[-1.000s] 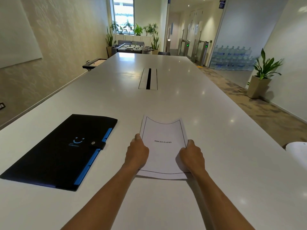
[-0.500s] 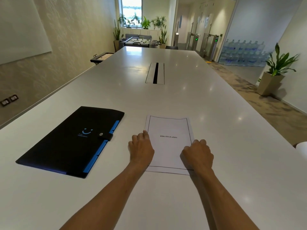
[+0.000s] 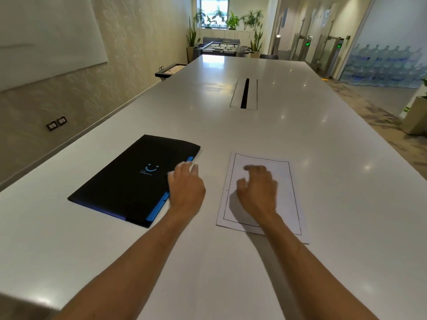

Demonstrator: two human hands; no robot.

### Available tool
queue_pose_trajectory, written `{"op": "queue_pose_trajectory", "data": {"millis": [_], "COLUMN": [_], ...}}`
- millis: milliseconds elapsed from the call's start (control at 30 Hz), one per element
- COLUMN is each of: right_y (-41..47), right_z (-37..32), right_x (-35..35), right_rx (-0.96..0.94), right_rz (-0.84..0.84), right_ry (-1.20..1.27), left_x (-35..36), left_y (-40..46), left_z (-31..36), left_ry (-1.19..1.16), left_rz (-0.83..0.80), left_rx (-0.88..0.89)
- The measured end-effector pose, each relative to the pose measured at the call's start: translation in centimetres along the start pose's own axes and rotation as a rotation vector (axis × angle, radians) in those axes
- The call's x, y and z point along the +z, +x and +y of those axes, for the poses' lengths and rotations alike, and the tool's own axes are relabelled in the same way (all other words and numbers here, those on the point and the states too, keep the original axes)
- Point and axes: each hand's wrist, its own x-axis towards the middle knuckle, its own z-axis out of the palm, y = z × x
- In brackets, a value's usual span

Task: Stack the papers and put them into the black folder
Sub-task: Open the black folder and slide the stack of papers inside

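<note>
Since the earlier frame our left hand (image 3: 186, 188) had left the papers (image 3: 286, 181) and gone over to the black folder (image 3: 129, 179), while our right hand (image 3: 257, 191) had shifted from the sheets' right edge onto the middle of the top page. We had also turned our head a little, so folder and papers sat further right in the view.

Our left hand lay at the folder's right edge, over the blue strip (image 3: 158, 209) where the snap tab had been showing; its fingers (image 3: 193, 168) were loosely spread and curled down, and we could not tell whether they pinched the tab or only touched it. Our right hand was over the papers, fingers slightly apart and bent, clamped on nothing; motion blur kept us from telling how firmly they pressed.

We saw the papers lying flat in one pile on the white worktop (image 3: 346, 204), a black border line printed on the top sheet, and lower sheets peeking out unevenly at the near right corner. We saw the folder closed and flat on the same worktop, just left of the papers and apart from them, angled with its far corner toward the wall.

A cable slot (image 3: 245, 93) ran along the worktop's middle, well beyond both.
</note>
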Motion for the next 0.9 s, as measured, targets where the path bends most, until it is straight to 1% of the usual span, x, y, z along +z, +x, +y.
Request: {"op": "queue_pose_trajectory", "data": {"millis": [67, 167, 300, 367, 467, 533, 733, 900], "right_y": [0.2, 0.4, 0.9, 1.0, 1.3, 1.8, 4.7, 5.9], "right_z": [-3.1, -6.9, -9.8, -10.5, -11.0, -11.1, -9.9, -8.7], "right_x": [1.6, 4.5, 8.4, 9.9, 11.5, 11.9, 11.0, 10.5], "right_rx": [-0.125, -0.285, -0.367, -0.398, -0.445, -0.452, -0.487, -0.554], "right_rz": [-0.092, -0.169, -0.237, -0.239, -0.162, -0.142, -0.142, -0.188], "right_ry": [0.092, 0.101, 0.077, 0.028, -0.091, -0.144, -0.303, -0.415], "left_x": [-0.5, -0.8, 0.0, 0.4, 0.6, 0.7, 0.9, 1.6], "left_y": [0.8, 1.9, 2.4, 2.2, 2.0, 2.2, 3.3, 3.5], "left_z": [-2.3, -6.2, -9.5, -10.0, -9.8, -9.4, -6.6, -3.8], "left_ry": [0.070, 0.092, 0.007, -0.022, -0.028, -0.026, -0.126, -0.132], "left_rz": [-0.023, -0.097, -0.262, -0.291, -0.275, -0.281, -0.311, -0.240], "left_rx": [-0.053, -0.147, -0.165, -0.160, -0.163, -0.168, -0.206, -0.230]}}
